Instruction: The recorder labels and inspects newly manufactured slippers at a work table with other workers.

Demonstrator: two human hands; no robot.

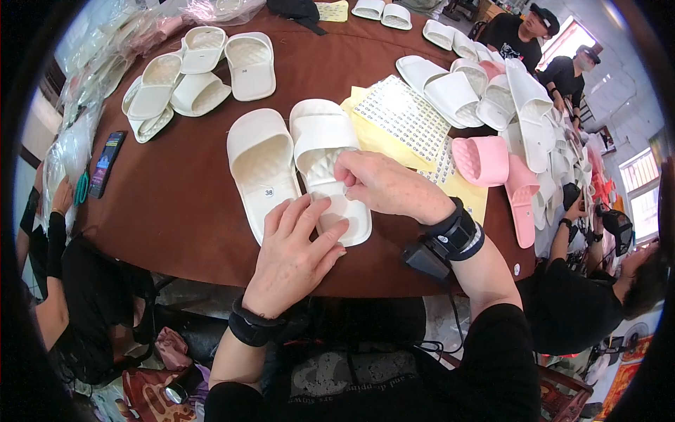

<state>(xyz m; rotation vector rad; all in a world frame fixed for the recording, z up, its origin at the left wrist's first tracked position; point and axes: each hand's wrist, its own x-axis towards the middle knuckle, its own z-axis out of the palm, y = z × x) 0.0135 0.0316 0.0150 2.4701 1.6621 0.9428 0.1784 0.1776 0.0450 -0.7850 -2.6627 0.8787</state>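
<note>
Two white slide slippers lie side by side in front of me, toes away from me. The left slipper [259, 148] has a small round printed sticker [269, 192] on its insole. Over the heel of the right slipper [325, 133] my left hand [290, 260] rests with fingers spread, also touching the left slipper's edge. My right hand [397, 184] is over the right slipper's insole, just behind the strap, thumb and fingers curled together in a pinch. Whatever is between those fingertips is hidden. Black bands circle both my wrists.
Sticker sheets [404, 116] on yellow backing lie right of the slippers. Pink slippers [481, 162] and many white ones [457, 95] crowd the right side; more white slippers [204, 53] sit far left. A phone [107, 163] and teal scissors [81, 187] lie left, near another person's hand [63, 195].
</note>
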